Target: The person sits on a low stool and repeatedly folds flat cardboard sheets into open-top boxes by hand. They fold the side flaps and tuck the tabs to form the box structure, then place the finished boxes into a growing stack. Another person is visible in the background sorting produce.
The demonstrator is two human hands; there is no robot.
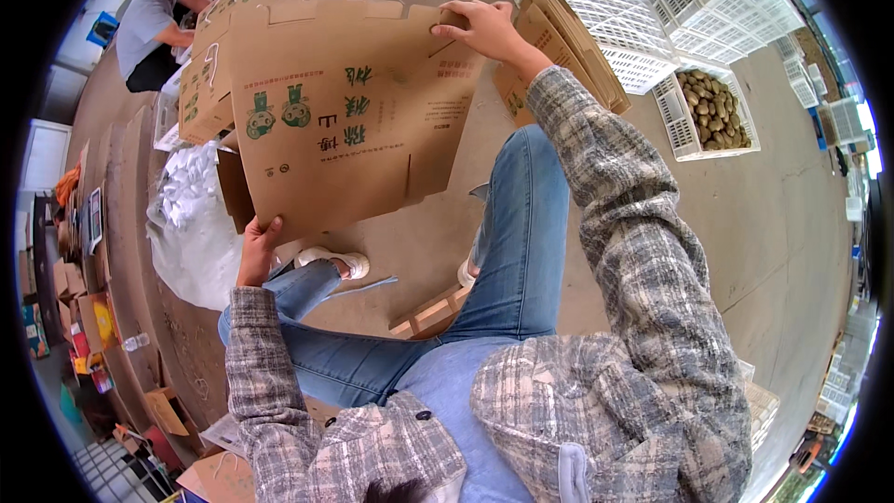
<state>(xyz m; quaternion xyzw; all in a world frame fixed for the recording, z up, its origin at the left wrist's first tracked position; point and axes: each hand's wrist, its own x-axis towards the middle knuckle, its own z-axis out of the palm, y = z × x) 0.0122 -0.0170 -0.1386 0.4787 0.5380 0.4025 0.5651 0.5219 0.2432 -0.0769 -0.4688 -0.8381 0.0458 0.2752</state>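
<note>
A printed brown cardboard box [372,168], partly folded, is held up before me with its broad panel facing me. Green figures and lettering cover that panel. My left hand [258,250] grips the lower left edge, thumb on the near face and fingers hidden behind. At the upper right corner, my right hand [484,30] pinches the top edge between thumb and fingers. A side flap stands out on the left, darker inside. Just right of the box leans a stack of flat cardboard boxes [577,51], close below my right wrist.
Assembled boxes with string handles [207,84] stand at the far left, near a seated person [154,23]. A white plastic bag [186,214] lies left. White crates [684,0] are piled far right; one crate [680,121] holds brown oval fruit. A wooden stool [428,309] is under me.
</note>
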